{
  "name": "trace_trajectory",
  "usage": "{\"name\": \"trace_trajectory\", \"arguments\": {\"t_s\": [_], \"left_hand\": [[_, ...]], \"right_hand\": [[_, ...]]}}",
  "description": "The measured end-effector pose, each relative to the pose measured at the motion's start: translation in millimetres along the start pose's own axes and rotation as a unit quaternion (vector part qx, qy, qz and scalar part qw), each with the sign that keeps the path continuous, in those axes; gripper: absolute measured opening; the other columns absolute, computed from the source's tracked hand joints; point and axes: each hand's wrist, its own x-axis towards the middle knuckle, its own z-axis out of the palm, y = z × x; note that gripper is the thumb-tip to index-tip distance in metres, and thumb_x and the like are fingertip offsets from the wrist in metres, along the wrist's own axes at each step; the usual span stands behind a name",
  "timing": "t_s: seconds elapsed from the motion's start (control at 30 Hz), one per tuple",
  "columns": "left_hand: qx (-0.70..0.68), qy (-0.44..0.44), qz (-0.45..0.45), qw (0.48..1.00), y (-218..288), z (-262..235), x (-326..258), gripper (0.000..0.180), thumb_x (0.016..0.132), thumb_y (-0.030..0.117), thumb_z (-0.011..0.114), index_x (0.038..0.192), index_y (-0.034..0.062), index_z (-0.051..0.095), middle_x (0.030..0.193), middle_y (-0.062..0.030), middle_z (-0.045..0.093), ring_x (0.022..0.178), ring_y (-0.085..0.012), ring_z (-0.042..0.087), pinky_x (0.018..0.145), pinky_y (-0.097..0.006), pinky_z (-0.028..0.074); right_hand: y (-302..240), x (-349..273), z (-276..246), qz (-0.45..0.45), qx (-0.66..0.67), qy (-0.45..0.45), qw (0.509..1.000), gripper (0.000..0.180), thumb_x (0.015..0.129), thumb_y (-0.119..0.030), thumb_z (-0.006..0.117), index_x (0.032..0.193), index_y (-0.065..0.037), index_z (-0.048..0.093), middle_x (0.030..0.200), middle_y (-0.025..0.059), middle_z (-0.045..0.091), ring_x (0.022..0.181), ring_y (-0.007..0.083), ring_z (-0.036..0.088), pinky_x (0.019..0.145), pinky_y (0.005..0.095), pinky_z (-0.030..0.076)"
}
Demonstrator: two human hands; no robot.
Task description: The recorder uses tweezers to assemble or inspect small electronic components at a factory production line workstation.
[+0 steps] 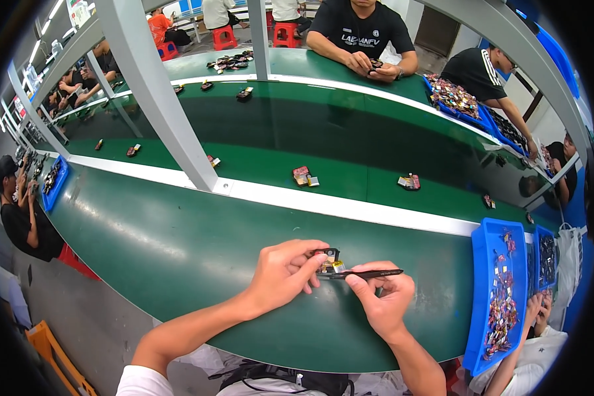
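Over the green bench, my left hand pinches a small black plastic housing between thumb and fingers. Inside it show a silvery part with yellow tape and some reddish electronics; my fingers hide the rest. My right hand is closed round black tweezers. Their tips point left and reach the housing's near edge by the silvery part. Whether they grip anything there is too small to tell.
A blue tray of small electronic parts stands at my right, beside another blue tray of black pieces. Beyond a white rail, a green conveyor carries several assemblies. A grey post rises front left. Co-workers sit around.
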Motion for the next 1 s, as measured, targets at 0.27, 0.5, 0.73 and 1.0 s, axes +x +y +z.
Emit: {"name": "trace_trajectory", "arguments": {"t_s": [0.27,0.5,0.73,1.0], "left_hand": [[0.027,-0.002,0.030,0.999,-1.2,9.2,-2.4,0.022,0.097,0.000,0.063,0.117,-0.0091,0.065,0.095,-0.0126,0.069,0.068,-0.0168,0.072,0.051,-0.026,0.059],[0.021,-0.006,0.036,0.999,-2.9,13.3,-4.7,0.022,0.097,-0.001,0.063,0.117,-0.0091,0.065,0.096,-0.0133,0.069,0.071,-0.0192,0.074,0.052,-0.026,0.061],[0.041,-0.005,0.068,0.997,-4.4,18.5,-4.8,0.023,0.096,-0.001,0.063,0.118,-0.0080,0.066,0.095,-0.0131,0.068,0.072,-0.0200,0.074,0.052,-0.026,0.061],[0.038,-0.007,0.070,0.997,-5.8,23.3,-4.3,0.024,0.096,-0.003,0.063,0.119,-0.0079,0.066,0.097,-0.0142,0.068,0.073,-0.0207,0.075,0.053,-0.026,0.061]], "right_hand": [[-0.2,1.3,-1.2,-0.041,-0.058,0.016,0.997,0.009,0.080,0.001,0.081,0.087,0.002,0.075,0.063,-0.0007,0.066,0.043,-0.0002,0.041,0.043,0.0207,0.027],[3.7,-0.6,-6.5,0.027,-0.005,-0.008,1.000,0.013,0.083,0.002,0.080,0.094,0.003,0.073,0.072,0.0002,0.069,0.048,-0.0021,0.042,0.045,0.0187,0.028],[-6.6,7.6,-10.9,0.163,0.142,-0.009,0.976,0.011,0.089,-0.001,0.074,0.097,0.003,0.068,0.072,0.0059,0.068,0.047,0.0002,0.044,0.040,0.0185,0.027],[-8.0,8.3,-19.1,0.218,0.155,-0.031,0.963,0.014,0.090,0.003,0.072,0.101,0.010,0.066,0.093,0.0138,0.072,0.084,0.0158,0.072,0.075,0.0237,0.059]]}}
